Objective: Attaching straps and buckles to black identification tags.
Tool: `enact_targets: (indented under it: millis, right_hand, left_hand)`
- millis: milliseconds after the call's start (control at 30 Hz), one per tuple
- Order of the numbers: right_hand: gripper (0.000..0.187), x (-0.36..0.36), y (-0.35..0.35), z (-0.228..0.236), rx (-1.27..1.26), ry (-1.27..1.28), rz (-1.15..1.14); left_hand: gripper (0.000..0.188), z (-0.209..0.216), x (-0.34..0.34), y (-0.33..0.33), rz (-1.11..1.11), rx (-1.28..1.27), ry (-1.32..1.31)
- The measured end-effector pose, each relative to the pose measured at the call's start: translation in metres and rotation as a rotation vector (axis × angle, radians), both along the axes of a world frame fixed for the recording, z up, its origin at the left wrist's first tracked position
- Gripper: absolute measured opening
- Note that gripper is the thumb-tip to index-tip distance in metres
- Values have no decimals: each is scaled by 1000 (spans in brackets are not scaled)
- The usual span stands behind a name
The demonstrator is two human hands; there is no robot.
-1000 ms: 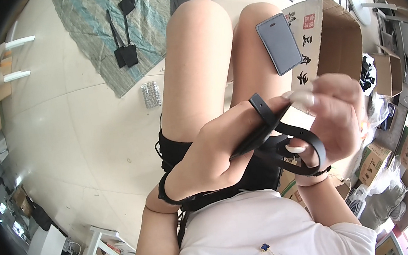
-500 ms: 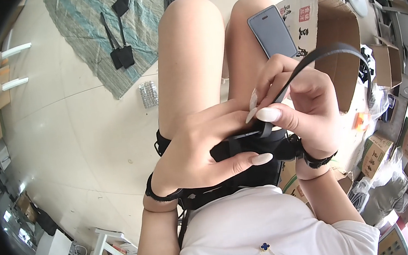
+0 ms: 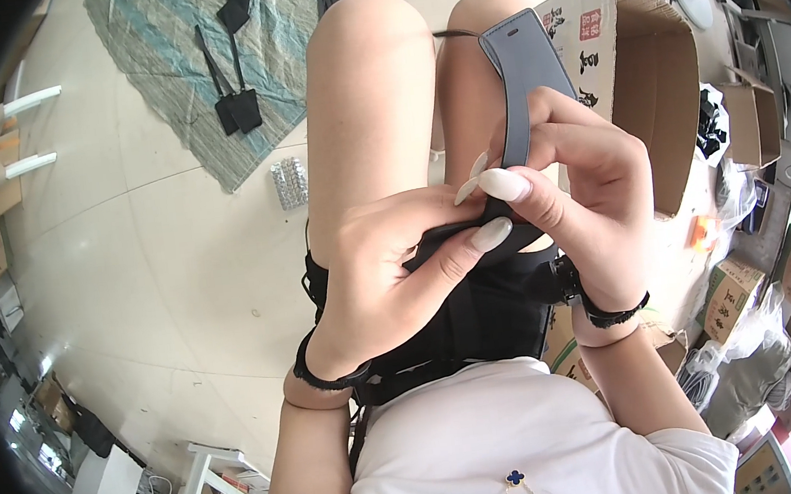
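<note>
My left hand (image 3: 384,277) is closed, with thumb and index finger pinching the edge of a black flat tag (image 3: 438,240), mostly hidden by the fingers. Close against it, my right hand (image 3: 601,187) pinches a dark strap (image 3: 517,143) between thumb and fingers. The strap meets the black tag at the fingertips; whether it passes through a slot there cannot be seen. From the right hand it rises away over my right thigh. Behind it, a grey-blue tag (image 3: 549,57) with a small slot near its far end lies on that thigh, partly covered by the strap.
An open cardboard box (image 3: 655,104) stands just right of my legs. Black tags with straps (image 3: 238,109) lie on a green-grey cloth (image 3: 170,73) on the floor ahead. A silvery blister-like pack (image 3: 289,183) is left of my knee. Smaller boxes (image 3: 729,299) stand farther right.
The strap arched to the right before; now it runs forward over the grey-blue tag, with its loop reaching the right knee. Both hands have shifted slightly and still pinch close together.
</note>
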State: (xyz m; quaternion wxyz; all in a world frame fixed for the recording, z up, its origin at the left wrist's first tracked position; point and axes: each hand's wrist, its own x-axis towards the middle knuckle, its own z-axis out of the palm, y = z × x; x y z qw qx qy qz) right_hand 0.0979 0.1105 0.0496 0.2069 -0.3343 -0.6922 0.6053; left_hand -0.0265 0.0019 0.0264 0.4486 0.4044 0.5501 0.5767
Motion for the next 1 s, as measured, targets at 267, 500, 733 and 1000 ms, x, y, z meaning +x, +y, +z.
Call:
enact_targets:
  millis: [267, 500, 733, 1000]
  right_hand:
    - [28, -4, -4, -6, 99, 9, -108]
    - [23, -6, 0, -3, -26, -1, -133]
    - [17, -8, 1, -11, -42, -7, -101]
    - [25, 55, 85, -33, 127, 254, -617]
  left_hand:
    - [16, -3, 8, 5, 57, -84, -212]
    - [17, -3, 6, 10, 42, -58, -114]
    - [13, -11, 2, 10, 78, -62, -115]
    - [9, -19, 2, 28, 223, -107, -164]
